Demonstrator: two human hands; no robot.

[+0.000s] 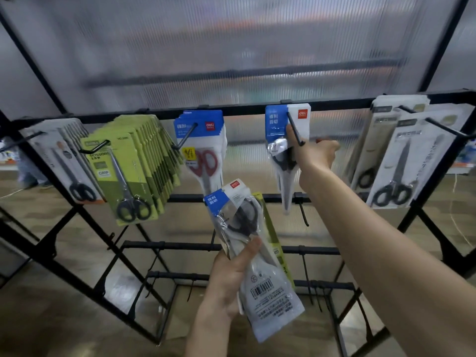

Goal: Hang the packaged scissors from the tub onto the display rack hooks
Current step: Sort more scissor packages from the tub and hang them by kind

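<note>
My left hand grips a small stack of packaged scissors low in the middle: a blue-and-white pack with black handles in front, a green pack behind it. My right hand reaches up to a blue-and-white scissors pack that hangs on a black hook of the top rail. Its fingers touch the pack's right side just under the hook tip. The tub is out of view.
Other hooks on the top rail carry grey packs, a thick row of green packs, red-handled scissors and grey packs at the right. Lower rails have bare hooks. A ribbed translucent panel stands behind.
</note>
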